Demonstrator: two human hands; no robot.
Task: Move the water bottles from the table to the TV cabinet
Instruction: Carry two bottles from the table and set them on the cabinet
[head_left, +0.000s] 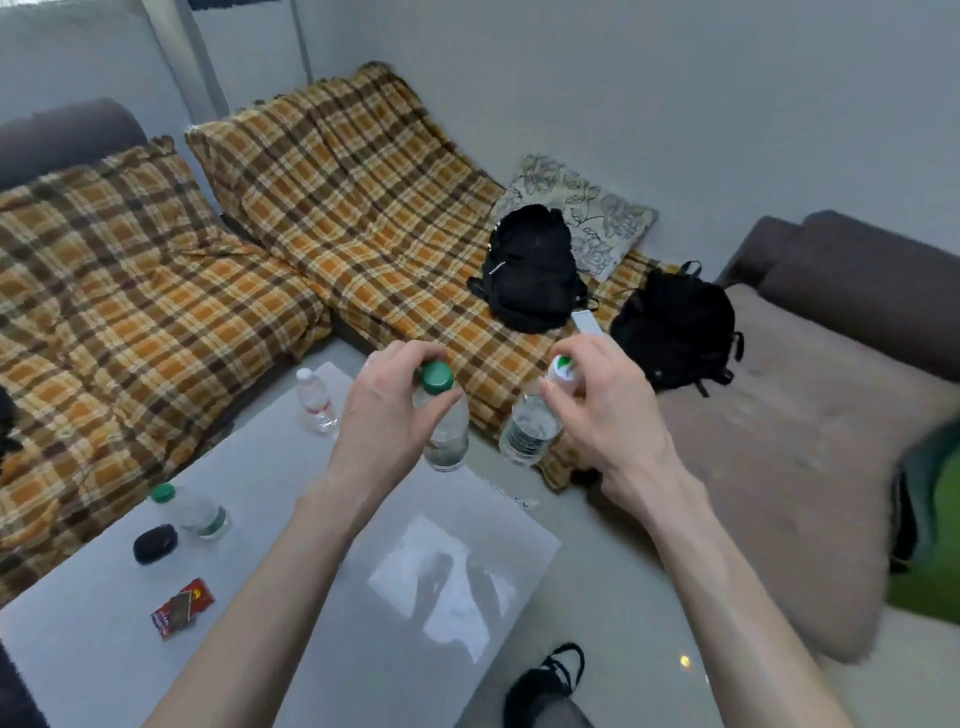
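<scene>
My left hand (387, 410) grips a clear water bottle (445, 434) by its green cap, held above the far end of the white table (291, 613). My right hand (605, 410) grips a second clear bottle (530, 428) by its white cap, hanging past the table's far right corner. Two more bottles stand on the table: one with a white cap (315, 401) near the far edge, and one with a green cap (192, 509) at the left. The TV cabinet is not in view.
A black case (155, 543) and a red packet (182, 608) lie on the table's left part. A plaid-covered sofa (156, 291) wraps the far and left sides, with two black backpacks (530, 270) (675, 327). A brown sofa (779, 441) stands to the right.
</scene>
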